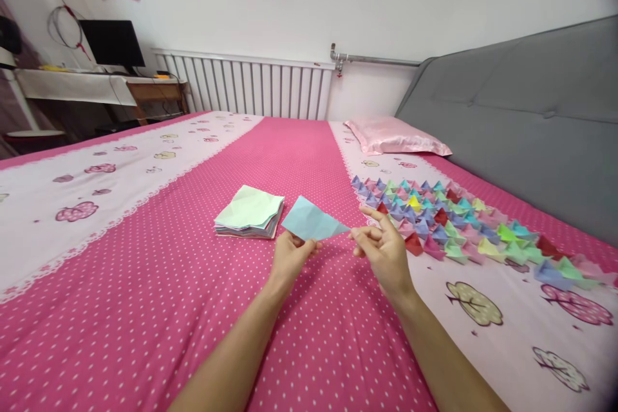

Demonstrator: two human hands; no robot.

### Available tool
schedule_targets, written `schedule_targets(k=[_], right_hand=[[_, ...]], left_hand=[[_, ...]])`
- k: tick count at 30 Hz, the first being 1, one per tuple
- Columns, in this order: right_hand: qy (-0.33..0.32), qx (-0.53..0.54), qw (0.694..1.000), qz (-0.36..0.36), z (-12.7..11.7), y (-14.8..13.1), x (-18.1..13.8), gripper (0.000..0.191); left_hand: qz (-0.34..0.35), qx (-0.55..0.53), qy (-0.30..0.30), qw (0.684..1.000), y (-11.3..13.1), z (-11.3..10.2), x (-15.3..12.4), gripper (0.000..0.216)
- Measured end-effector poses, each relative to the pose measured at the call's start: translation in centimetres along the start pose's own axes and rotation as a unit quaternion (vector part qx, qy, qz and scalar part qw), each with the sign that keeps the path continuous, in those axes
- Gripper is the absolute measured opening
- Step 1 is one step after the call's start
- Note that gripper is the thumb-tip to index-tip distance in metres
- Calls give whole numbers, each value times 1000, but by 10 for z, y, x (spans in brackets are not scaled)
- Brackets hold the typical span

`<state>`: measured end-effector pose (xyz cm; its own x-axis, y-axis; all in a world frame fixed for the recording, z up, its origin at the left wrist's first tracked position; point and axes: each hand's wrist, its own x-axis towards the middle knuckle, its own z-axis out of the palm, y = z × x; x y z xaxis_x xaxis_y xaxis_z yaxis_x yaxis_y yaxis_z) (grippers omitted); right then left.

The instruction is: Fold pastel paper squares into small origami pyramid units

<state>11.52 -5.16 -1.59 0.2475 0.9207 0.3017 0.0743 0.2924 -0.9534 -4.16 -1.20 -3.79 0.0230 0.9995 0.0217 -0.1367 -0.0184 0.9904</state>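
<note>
A light blue sheet of folding paper point(311, 219), partly folded to a point on its right, is held up above the pink dotted bed cover. My left hand point(291, 256) pinches its lower left edge between thumb and fingers. With thumb and index finger, my right hand point(383, 248) grips the pointed right corner, another finger stretched out. Just left of the blue paper lies a stack of square paper sheets point(248, 211), pale green on top. Rows of small folded paper boats point(447, 215) in many colours stand to the right of my right hand.
The pink dotted bed cover point(290, 154) spreads under everything. A pink pillow point(396, 135) lies at the back right by a grey padded headboard point(526, 90). A white radiator point(251, 85) and a desk with a monitor point(113, 45) stand beyond the bed.
</note>
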Motion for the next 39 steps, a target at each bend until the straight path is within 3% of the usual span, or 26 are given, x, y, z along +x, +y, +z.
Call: schedule_targets(k=[3,6,11,14,17,19,22,26,33,39], right_hand=[[-77,-6,997,-11,2,-7,-5,63],[-132,-16,991,-5,5,-12,-8,72],[-150,-54,987,13,8,-10,-11,74],[-141,-68,988,19,9,-5,-11,59],[-127,-76,989,-12,8,1,-9,31],[-116,-86,989,-36,6,5,-5,22],[-112,-88,988,-58,1,7,-1,20],[-152,-91,983,-51,-4,6,3,16],[-199,-91,975,-29,-8,6,5,16],[-143,-109,982,-51,-8,8,8,17]], left_hand=[[77,100,9,992,-6,-1,1,17],[151,225,36,962,-13,-5,0,15],[220,287,72,929,-16,-9,-4,17],[232,272,84,930,-14,-9,-6,19],[230,226,64,944,-10,-6,-10,20],[215,165,32,962,-6,-4,-12,22],[128,23,-41,991,0,-1,-12,27],[6,-126,-101,987,4,-1,-9,28],[-6,-147,-102,984,2,-1,-7,31],[8,-139,-120,983,0,-2,-4,32]])
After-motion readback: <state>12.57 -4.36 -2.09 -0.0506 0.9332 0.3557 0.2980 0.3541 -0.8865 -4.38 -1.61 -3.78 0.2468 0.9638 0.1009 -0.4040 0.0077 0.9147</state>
